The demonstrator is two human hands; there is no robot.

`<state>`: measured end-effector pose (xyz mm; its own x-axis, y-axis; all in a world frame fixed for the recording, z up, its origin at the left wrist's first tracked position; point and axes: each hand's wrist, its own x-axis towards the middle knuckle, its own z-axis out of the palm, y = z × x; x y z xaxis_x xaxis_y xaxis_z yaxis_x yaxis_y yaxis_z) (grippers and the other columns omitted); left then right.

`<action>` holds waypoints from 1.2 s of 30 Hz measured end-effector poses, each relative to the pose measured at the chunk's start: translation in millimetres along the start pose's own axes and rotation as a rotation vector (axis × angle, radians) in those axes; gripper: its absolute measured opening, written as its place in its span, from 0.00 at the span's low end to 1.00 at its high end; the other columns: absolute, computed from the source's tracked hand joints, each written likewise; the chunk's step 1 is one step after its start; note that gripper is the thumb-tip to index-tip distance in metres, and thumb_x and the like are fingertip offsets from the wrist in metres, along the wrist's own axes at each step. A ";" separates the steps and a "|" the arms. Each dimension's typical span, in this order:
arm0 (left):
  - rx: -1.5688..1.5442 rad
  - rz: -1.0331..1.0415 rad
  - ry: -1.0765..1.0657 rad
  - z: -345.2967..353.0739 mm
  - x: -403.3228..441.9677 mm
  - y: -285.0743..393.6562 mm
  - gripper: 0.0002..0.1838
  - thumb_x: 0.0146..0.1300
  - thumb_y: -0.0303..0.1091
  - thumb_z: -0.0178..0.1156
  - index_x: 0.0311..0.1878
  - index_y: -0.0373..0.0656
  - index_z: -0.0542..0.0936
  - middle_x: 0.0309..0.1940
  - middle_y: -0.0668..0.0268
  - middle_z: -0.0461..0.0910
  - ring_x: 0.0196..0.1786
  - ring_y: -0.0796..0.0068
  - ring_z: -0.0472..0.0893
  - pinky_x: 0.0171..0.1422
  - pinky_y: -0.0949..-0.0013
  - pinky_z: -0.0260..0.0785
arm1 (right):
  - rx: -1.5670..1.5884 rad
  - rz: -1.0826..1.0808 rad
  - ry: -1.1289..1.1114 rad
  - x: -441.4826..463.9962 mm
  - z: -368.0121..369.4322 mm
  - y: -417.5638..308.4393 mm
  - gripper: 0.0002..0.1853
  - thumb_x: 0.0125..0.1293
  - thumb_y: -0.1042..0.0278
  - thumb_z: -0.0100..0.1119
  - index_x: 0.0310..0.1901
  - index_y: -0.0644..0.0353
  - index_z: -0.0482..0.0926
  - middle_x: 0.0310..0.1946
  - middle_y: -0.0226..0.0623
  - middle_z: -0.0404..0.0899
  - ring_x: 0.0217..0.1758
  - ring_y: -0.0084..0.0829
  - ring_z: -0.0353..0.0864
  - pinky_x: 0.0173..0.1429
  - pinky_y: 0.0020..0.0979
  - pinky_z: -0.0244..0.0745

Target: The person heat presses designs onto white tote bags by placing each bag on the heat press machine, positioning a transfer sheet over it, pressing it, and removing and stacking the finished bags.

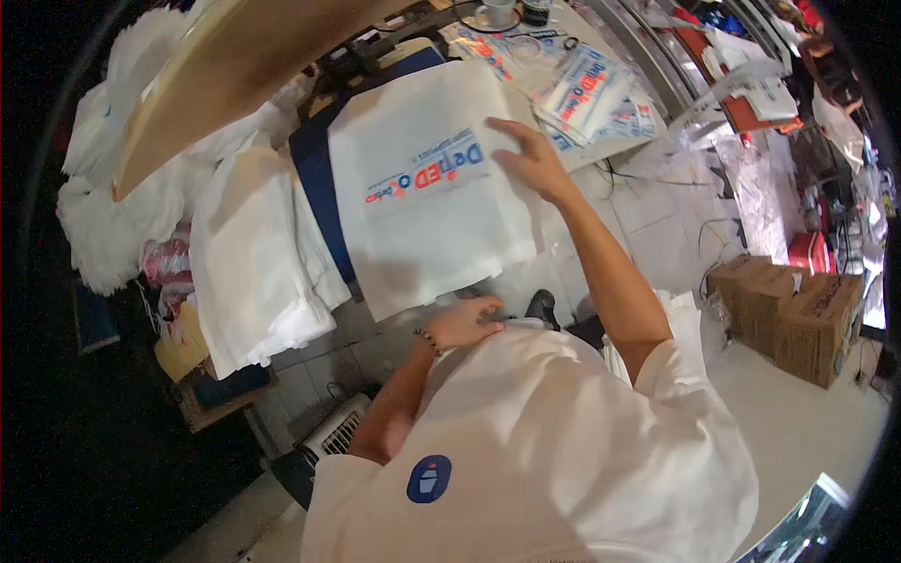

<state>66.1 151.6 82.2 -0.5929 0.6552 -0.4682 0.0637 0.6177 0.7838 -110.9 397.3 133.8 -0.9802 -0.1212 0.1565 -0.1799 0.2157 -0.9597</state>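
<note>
A white bag-like sheet (413,239) with blue and red "DepED" print lies over a dark blue board (314,178). At the sheet's right edge, beside the print, is my right hand (533,161), its fingers apart and nothing gripped; whether the fingertips press on the sheet I cannot tell. My left hand (460,324), with a dark bead bracelet at the wrist, is close to my body just below the sheet's near edge. Its fingers are loosely bent and apart, with nothing visible in them.
A stack of white sheets (249,253) lies at left, below a wooden board (235,75). White bundles (122,206) are heaped beyond. Printed plastic pieces (591,94), a cup (497,13) and a mug (537,11) sit on the table. Cardboard boxes (788,305) stand at right.
</note>
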 end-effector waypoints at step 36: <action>0.440 -0.103 -0.346 69.3 86.1 45.5 0.19 0.61 0.37 0.66 0.53 0.39 0.80 0.46 0.49 0.83 0.44 0.59 0.85 0.48 0.61 0.77 | 0.891 1.246 1.607 -649.5 -44.7 285.3 0.60 0.61 0.59 0.69 0.74 0.36 0.23 0.31 0.47 0.77 0.19 0.36 0.75 0.18 0.39 0.72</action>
<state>73.5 266.2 49.3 -0.3212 0.6406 -0.6974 0.3922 0.7603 0.5178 470.7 581.0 -231.2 0.1574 0.4474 -0.8804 0.0191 -0.8927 -0.4502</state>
